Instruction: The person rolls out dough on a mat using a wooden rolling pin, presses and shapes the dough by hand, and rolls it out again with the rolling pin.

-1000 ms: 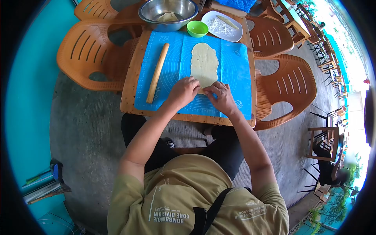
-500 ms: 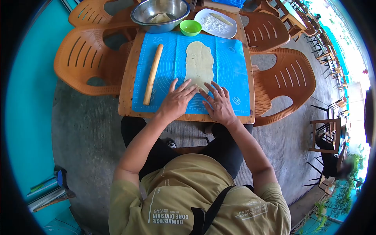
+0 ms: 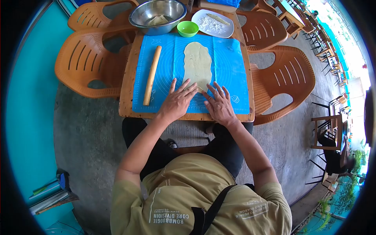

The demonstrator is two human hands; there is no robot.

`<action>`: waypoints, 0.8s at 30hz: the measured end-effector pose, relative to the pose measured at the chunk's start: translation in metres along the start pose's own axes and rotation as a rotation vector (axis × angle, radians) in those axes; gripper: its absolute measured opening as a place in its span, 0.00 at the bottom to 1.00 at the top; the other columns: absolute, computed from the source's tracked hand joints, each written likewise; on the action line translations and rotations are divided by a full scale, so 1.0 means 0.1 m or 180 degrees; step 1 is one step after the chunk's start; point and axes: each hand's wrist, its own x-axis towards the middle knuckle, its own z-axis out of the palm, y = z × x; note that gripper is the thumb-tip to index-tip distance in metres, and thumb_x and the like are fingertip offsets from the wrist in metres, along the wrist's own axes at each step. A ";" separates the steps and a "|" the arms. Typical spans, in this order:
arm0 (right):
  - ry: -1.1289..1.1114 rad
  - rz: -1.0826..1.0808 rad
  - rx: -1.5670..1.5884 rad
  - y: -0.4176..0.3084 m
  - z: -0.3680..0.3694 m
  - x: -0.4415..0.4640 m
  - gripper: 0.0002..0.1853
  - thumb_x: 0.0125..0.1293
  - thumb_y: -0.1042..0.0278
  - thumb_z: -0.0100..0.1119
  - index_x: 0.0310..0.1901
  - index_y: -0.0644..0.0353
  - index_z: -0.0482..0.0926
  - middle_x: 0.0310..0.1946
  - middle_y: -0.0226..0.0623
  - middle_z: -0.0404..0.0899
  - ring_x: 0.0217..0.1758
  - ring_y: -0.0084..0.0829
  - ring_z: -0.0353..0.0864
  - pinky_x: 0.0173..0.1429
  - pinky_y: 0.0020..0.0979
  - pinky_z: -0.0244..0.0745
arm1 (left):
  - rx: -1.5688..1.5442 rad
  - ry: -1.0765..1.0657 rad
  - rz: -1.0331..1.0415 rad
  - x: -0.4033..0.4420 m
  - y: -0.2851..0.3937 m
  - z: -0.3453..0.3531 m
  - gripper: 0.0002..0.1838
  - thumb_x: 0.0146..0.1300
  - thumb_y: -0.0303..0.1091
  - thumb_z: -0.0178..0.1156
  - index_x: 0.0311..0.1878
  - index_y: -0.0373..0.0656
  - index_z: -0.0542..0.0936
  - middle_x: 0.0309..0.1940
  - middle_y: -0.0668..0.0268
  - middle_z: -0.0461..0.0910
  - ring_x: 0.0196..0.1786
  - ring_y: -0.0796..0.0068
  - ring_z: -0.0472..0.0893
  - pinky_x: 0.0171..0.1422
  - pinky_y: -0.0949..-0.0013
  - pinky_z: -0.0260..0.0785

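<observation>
A long flattened sheet of dough [image 3: 197, 62] lies on the blue mat [image 3: 235, 70], its near end narrow and slightly folded. My left hand [image 3: 178, 101] has its fingers spread, the fingertips touching the dough's near left edge. On the other side, my right hand [image 3: 220, 103] is spread too, its fingertips at the near right edge of the dough. A wooden rolling pin [image 3: 152, 76] rests on the mat's left part, touched by neither hand.
Along the table's [image 3: 127, 84] far side stand a metal bowl [image 3: 156, 27] with dough in it, a green bowl [image 3: 188, 29] and a white plate [image 3: 225, 33] with white powder and a dough strip. Orange chairs [image 3: 84, 58] flank the table. A person sits far right.
Both hands have gone from pinching the dough's near end to lying spread over it. The view has shifted slightly.
</observation>
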 end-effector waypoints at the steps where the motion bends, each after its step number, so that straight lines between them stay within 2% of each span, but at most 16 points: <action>1: -0.0014 -0.0002 -0.0033 0.00 0.00 0.00 0.22 0.81 0.55 0.57 0.70 0.53 0.83 0.78 0.47 0.70 0.87 0.52 0.60 0.86 0.62 0.50 | -0.0018 0.0137 -0.0065 -0.01 0.01 -0.02 0.22 0.79 0.34 0.57 0.74 0.46 0.79 0.82 0.66 0.69 0.88 0.62 0.60 0.92 0.36 0.39; 3: -0.0033 0.0040 -0.0039 0.00 -0.01 -0.01 0.22 0.81 0.55 0.57 0.70 0.53 0.82 0.79 0.47 0.69 0.86 0.52 0.60 0.86 0.62 0.50 | -0.0042 0.0260 -0.0132 -0.05 0.03 -0.09 0.22 0.79 0.35 0.59 0.73 0.45 0.80 0.81 0.63 0.69 0.87 0.60 0.61 0.91 0.36 0.42; 5: -0.0055 0.0079 -0.0034 0.00 -0.02 -0.02 0.22 0.81 0.55 0.57 0.70 0.53 0.82 0.79 0.47 0.69 0.86 0.52 0.60 0.87 0.61 0.49 | -0.0007 0.0564 -0.0536 -0.12 0.00 -0.21 0.22 0.77 0.36 0.62 0.70 0.42 0.81 0.80 0.55 0.69 0.86 0.56 0.63 0.89 0.38 0.47; 6: 0.0027 0.0085 -0.0010 0.00 -0.03 -0.03 0.22 0.81 0.55 0.58 0.70 0.54 0.82 0.78 0.48 0.69 0.86 0.52 0.60 0.86 0.61 0.50 | 0.0180 0.0866 -0.0577 -0.16 -0.04 -0.28 0.21 0.75 0.37 0.64 0.67 0.41 0.81 0.74 0.53 0.74 0.79 0.51 0.70 0.83 0.38 0.56; 7: 0.0112 0.0087 0.0016 -0.01 -0.03 -0.03 0.23 0.81 0.56 0.58 0.70 0.55 0.82 0.78 0.48 0.70 0.86 0.52 0.61 0.86 0.60 0.50 | 0.0191 0.0848 -0.0581 -0.21 -0.08 -0.33 0.21 0.75 0.37 0.64 0.67 0.41 0.81 0.74 0.53 0.74 0.79 0.51 0.70 0.83 0.38 0.56; 9: 0.0202 0.0178 0.0167 -0.02 -0.04 -0.02 0.22 0.81 0.57 0.58 0.70 0.57 0.81 0.77 0.49 0.70 0.85 0.53 0.62 0.86 0.59 0.52 | 0.0279 0.1387 -0.1393 -0.34 -0.17 -0.41 0.20 0.75 0.40 0.64 0.65 0.42 0.83 0.66 0.53 0.76 0.71 0.49 0.75 0.76 0.41 0.64; 10: 0.0292 0.0264 0.0294 -0.02 -0.03 -0.02 0.22 0.81 0.57 0.59 0.70 0.58 0.81 0.76 0.50 0.71 0.85 0.53 0.63 0.86 0.58 0.53 | 0.0535 0.1580 -0.1497 -0.38 -0.25 -0.42 0.21 0.74 0.42 0.65 0.62 0.39 0.82 0.58 0.53 0.78 0.63 0.49 0.77 0.70 0.45 0.68; 11: 0.0289 0.0250 0.0325 -0.01 -0.01 -0.03 0.22 0.81 0.57 0.59 0.70 0.58 0.81 0.76 0.50 0.71 0.85 0.53 0.63 0.86 0.58 0.53 | 0.0562 0.1568 -0.1515 -0.43 -0.32 -0.40 0.21 0.74 0.42 0.65 0.62 0.39 0.82 0.58 0.53 0.78 0.63 0.49 0.77 0.70 0.45 0.68; 14: 0.0406 0.0333 0.0362 0.02 0.06 -0.04 0.21 0.81 0.60 0.59 0.68 0.59 0.81 0.73 0.50 0.73 0.82 0.54 0.67 0.84 0.55 0.59 | 0.0796 0.0971 -0.2144 -0.52 -0.41 -0.42 0.23 0.74 0.44 0.65 0.62 0.34 0.81 0.54 0.51 0.81 0.61 0.48 0.78 0.68 0.47 0.70; 17: 0.0497 0.0400 0.0487 -0.03 0.03 -0.01 0.20 0.80 0.61 0.60 0.67 0.60 0.82 0.72 0.50 0.75 0.81 0.54 0.67 0.82 0.55 0.60 | 0.0762 0.0807 -0.2316 -0.57 -0.53 -0.29 0.25 0.75 0.45 0.64 0.65 0.37 0.78 0.56 0.48 0.80 0.61 0.45 0.80 0.68 0.45 0.72; 22: 0.0564 0.0389 0.0507 -0.02 -0.01 0.01 0.19 0.80 0.62 0.61 0.66 0.60 0.82 0.71 0.50 0.75 0.80 0.54 0.69 0.81 0.55 0.62 | 0.0711 0.0865 -0.2351 -0.51 -0.60 -0.27 0.22 0.79 0.41 0.59 0.67 0.35 0.76 0.56 0.47 0.80 0.61 0.45 0.80 0.66 0.46 0.73; 24: 0.0683 0.0386 0.0555 -0.02 -0.06 0.00 0.22 0.79 0.63 0.62 0.70 0.60 0.78 0.71 0.50 0.74 0.80 0.55 0.69 0.80 0.55 0.63 | 0.0480 0.0969 -0.2171 -0.54 -0.56 -0.34 0.21 0.81 0.37 0.57 0.68 0.34 0.75 0.56 0.48 0.80 0.61 0.46 0.80 0.65 0.47 0.73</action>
